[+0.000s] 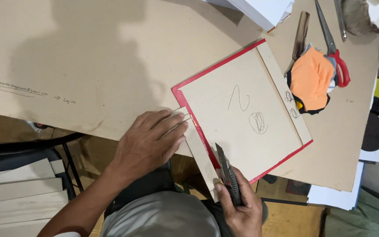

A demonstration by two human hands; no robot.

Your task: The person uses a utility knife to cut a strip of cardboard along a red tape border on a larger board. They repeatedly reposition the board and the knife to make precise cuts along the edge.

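The left hand (148,142) lay flat with its fingers spread and pressed down on a narrow cardboard strip (199,151) that ran along the near-left edge of a square cardboard panel (241,115) backed with red sheet (198,79). The panel sat tilted on the large brown counter (88,57), overhanging its near edge, with pencil scribbles on its face and a second strip along its far-right side. The right hand (241,206) was closed around a utility knife (228,173), its blade extended and resting at the near end of the seam between the strip and the panel, just where the red edge showed. Judging from this, the step in hand appeared to be a cut or trim along that seam, with the left hand acting as a clamp. A next stroke would seem to call for the blade to stay tight against the strip's edge and for steady downward pressure from the spread fingers, kept clear of the blade's line. Beyond the panel, well apart from both hands, lay a pile of cloth scraps topped with orange (311,79), red-handled scissors (334,48) and a stack of white paper (264,11) at the far edge.
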